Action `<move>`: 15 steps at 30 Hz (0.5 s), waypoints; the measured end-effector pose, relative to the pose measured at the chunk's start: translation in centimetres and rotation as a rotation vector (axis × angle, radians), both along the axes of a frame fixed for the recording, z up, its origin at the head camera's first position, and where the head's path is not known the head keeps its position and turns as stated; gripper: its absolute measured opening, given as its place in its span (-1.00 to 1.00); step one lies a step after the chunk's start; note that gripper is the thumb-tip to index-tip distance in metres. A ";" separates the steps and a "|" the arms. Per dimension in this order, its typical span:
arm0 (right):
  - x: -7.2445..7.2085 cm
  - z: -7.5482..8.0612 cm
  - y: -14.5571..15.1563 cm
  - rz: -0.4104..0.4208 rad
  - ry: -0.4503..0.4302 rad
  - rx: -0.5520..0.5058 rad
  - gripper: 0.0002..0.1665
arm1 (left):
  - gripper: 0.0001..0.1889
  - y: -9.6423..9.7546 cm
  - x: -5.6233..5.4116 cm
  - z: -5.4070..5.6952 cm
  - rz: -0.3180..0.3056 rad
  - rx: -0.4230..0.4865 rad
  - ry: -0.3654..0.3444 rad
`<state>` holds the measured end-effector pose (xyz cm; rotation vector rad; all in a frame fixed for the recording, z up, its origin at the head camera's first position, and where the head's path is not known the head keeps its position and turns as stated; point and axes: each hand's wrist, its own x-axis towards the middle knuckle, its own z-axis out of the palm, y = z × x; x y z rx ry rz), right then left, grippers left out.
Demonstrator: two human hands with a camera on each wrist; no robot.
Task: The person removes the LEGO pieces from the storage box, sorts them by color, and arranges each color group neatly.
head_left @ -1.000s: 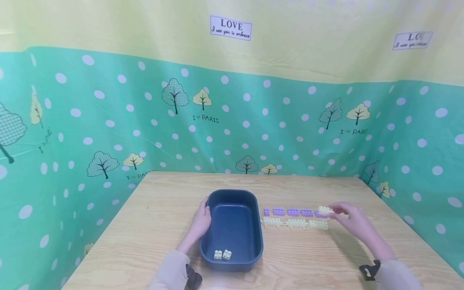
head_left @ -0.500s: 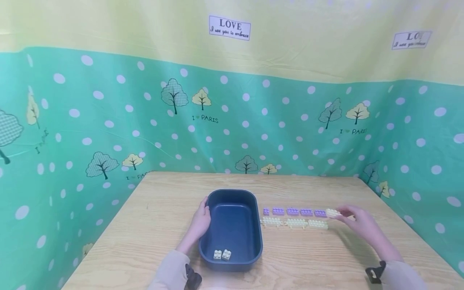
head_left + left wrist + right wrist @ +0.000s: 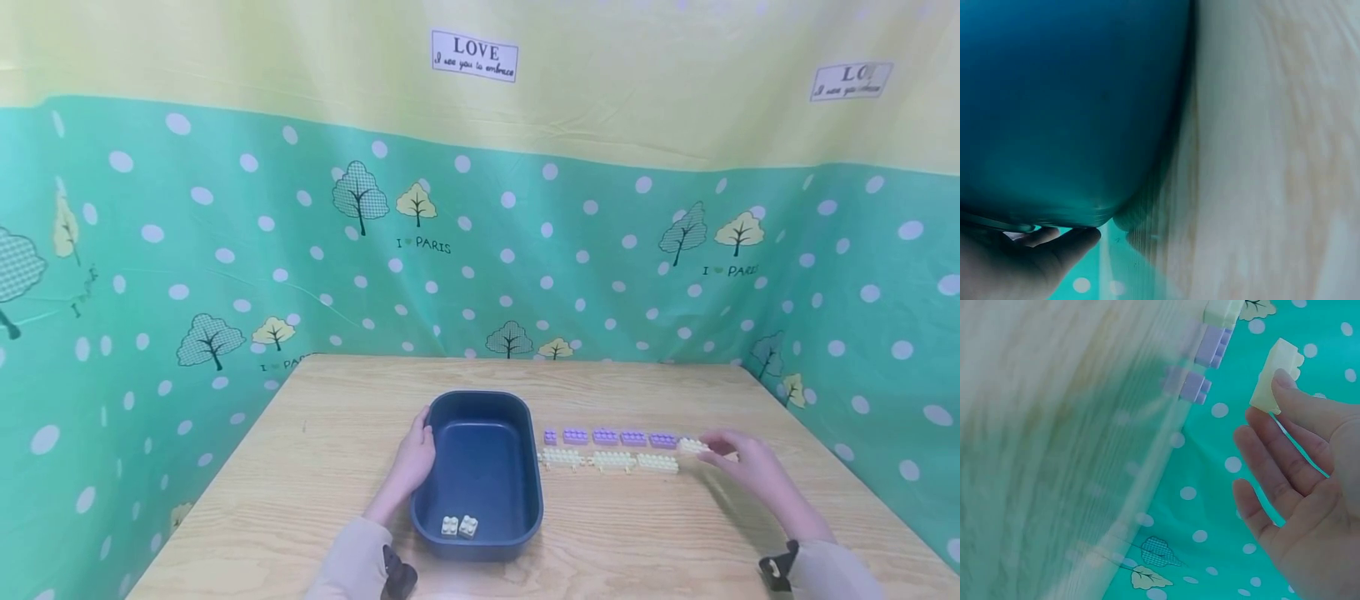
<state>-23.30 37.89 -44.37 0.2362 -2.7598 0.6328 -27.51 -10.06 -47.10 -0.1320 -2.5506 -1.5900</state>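
Note:
My right hand point(image 3: 742, 457) pinches a cream building brick point(image 3: 1275, 378) by its end between thumb and fingers, with the other fingers loosely bent. In the head view, that brick is held just right of a row of purple bricks point(image 3: 606, 437), close over the table. A row of longer cream bricks point(image 3: 613, 461) lies in front of the purple ones. My left hand point(image 3: 415, 457) grips the left side of a dark blue basin point(image 3: 536, 500), its fingers against the outer wall point(image 3: 1079, 112). Two small cream bricks point(image 3: 459, 526) lie inside the basin's near end.
The wooden table point(image 3: 360, 383) carries the basin at its middle and the brick rows to the right. A green and yellow printed curtain point(image 3: 450, 250) hangs behind and on both sides. Black straps point(image 3: 778, 567) with cameras sit on both wrists.
My right hand has moved the cream brick rightward and slightly lower, from over the last purple brick to beside it. The left hand and basin stay in place.

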 end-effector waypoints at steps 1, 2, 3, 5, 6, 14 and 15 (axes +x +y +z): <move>0.0 -0.1 0.1 0.000 -0.004 -0.001 -0.66 | -0.50 0.0 0.0 0.0 0.000 -0.003 0.005; 0.0 -0.1 0.2 0.000 -0.010 -0.001 -0.66 | -0.50 0.0 0.0 0.0 0.001 -0.001 0.003; -0.1 -0.2 0.3 -0.002 -0.017 -0.001 -0.66 | -0.50 0.0 0.0 0.0 0.003 -0.001 0.001; -0.1 -0.3 0.4 -0.006 -0.025 0.000 -0.67 | -0.50 0.0 0.0 0.0 0.004 0.000 0.002; -0.2 -0.3 0.5 -0.007 -0.029 -0.002 -0.67 | -0.50 0.0 0.0 0.0 0.004 -0.001 0.001; -0.5 -0.5 1.0 -0.027 -0.103 0.009 -0.67 | -0.51 0.1 0.1 0.1 0.004 -0.014 0.020; -0.5 -0.6 1.0 -0.030 -0.111 0.012 -0.67 | -0.51 0.1 0.1 0.2 0.004 -0.016 0.023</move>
